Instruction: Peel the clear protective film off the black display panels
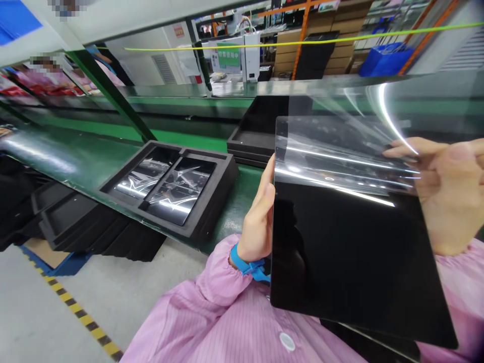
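Observation:
My left hand, with a blue wrist strap, grips a black glass screen panel by its left edge. The panel is tilted up in front of me, and its glossy face carries reflections. A clear plastic film curls away from the panel's upper part. Pinched in my right hand is the film's right side; part of that hand shows through the plastic. To the left, a black foam tray holds two dark panels in side-by-side recesses, with shiny, creased film on them.
More black foam trays are stacked behind on the green bench. Further trays stand below its front edge at left. A green post rises from the bench. Yellow-black tape marks the floor.

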Motion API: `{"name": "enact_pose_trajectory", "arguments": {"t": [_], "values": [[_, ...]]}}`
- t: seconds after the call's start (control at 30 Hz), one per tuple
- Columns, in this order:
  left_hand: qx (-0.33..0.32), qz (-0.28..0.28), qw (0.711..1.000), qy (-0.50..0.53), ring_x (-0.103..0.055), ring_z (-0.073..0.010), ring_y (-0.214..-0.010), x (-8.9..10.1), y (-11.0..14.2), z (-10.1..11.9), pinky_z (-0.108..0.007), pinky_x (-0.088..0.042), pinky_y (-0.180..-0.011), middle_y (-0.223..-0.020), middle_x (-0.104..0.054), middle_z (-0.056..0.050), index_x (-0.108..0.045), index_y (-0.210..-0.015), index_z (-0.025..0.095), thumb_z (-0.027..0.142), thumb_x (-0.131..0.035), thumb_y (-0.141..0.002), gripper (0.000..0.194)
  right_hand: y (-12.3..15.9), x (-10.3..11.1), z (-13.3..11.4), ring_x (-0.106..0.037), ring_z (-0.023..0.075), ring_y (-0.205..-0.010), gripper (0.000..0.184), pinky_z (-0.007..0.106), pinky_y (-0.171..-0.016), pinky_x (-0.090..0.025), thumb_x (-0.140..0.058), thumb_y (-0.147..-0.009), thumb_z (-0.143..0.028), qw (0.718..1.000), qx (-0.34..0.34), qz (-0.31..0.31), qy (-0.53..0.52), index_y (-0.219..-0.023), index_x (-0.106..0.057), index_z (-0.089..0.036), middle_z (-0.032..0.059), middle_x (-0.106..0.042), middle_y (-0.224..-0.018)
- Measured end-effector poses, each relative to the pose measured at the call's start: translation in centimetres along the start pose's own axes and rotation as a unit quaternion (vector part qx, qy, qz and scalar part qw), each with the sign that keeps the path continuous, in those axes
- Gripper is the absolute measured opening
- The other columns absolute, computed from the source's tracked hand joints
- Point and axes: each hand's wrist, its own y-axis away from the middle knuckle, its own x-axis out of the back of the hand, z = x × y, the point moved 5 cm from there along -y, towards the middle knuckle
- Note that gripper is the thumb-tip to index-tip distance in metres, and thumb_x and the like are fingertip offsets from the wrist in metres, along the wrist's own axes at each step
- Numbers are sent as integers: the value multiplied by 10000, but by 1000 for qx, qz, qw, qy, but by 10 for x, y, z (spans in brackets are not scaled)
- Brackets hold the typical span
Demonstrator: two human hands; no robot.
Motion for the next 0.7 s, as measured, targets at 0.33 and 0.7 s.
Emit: {"name": "enact_pose_trajectory", "arguments": {"t": [0.33,0.7], "values": [[104,66,992,-15,-375,-246,-1370,41,-10,-10,-405,-279,-1154,-1340,-573,-27,-442,-1382,198,311,-462,-906,490,40,-7,42,-589,277,-1053,253,373,-781,-461,-689,-759,-394,945,-233,-224,39,-634,-608,-189,60,-649,-1108],[-212,130,782,-571,-35,-181,-1470,88,-11,146,-295,-47,-1204,-1594,-102,89,-163,-1498,215,88,-563,-766,844,38,0,115,-647,285,-851,470,456,-761,-520,-431,-849,-612,876,-75,-395,265,-824,-670,-208,91,-688,-941]]}}
